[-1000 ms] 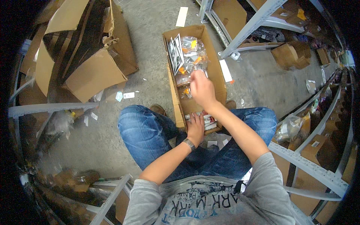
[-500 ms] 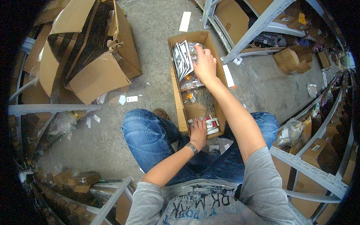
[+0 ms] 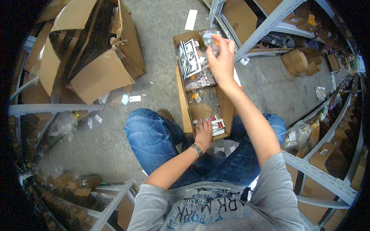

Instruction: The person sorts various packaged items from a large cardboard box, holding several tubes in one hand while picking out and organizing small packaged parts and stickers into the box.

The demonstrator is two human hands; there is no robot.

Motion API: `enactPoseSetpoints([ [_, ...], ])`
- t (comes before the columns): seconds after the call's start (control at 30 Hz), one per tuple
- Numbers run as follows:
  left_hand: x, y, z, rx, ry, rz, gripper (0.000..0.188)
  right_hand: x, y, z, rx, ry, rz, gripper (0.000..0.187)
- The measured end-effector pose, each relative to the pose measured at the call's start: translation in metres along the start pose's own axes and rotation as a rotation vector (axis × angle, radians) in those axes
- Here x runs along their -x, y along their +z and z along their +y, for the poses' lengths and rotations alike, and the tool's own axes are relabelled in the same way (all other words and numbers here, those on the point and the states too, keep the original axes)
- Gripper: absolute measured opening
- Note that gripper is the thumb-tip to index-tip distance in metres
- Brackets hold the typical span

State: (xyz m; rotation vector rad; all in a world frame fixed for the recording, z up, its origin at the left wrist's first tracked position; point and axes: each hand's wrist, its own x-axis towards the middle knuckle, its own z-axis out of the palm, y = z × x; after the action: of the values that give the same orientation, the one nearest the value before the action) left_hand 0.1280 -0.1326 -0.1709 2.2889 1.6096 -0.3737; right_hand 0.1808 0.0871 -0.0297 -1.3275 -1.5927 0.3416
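Observation:
A long, narrow cardboard box [image 3: 225, 106] stands on the floor between my knees. At its far right corner my right hand [image 3: 221, 59] is closed with its fingertips on a clear plastic bag [image 3: 209, 35] with orange bits. The fingers partly hide the bag. White cards with black print [image 3: 190, 57] lean inside the box's far left. Clear bags of small parts [image 3: 198, 81] lie beside them. A heap of thin grey metal pieces [image 3: 211, 101] fills the middle right. My left hand [image 3: 203, 134] lies over the near end, fingers outstretched beside red-and-white tubes [image 3: 218, 125].
A large torn carton [image 3: 102, 73] stands at the left with its flaps out. Grey metal shelving [image 3: 266, 29] frames both sides, loaded with cartons. Paper scraps [image 3: 135, 98] and a white strip [image 3: 190, 20] lie on the concrete floor.
My right hand has moved off the cards toward the box's far right corner, raising the clear bag there. The cards now lean more to the right, uncovered. My left hand stays about where it was.

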Motion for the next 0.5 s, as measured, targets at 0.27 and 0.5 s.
enactPoseSetpoints([
  [0.27, 0.000, -0.001, -0.002, 0.025, 0.026, -0.038, 0.083, 0.122, -0.063, -0.022, -0.018, 0.176, -0.578, 0.030],
  [0.5, -0.004, 0.010, 0.003, -0.096, 0.030, 0.084, 0.074, 0.163, -0.007, 0.054, 0.221, -0.151, -0.925, 0.034],
])
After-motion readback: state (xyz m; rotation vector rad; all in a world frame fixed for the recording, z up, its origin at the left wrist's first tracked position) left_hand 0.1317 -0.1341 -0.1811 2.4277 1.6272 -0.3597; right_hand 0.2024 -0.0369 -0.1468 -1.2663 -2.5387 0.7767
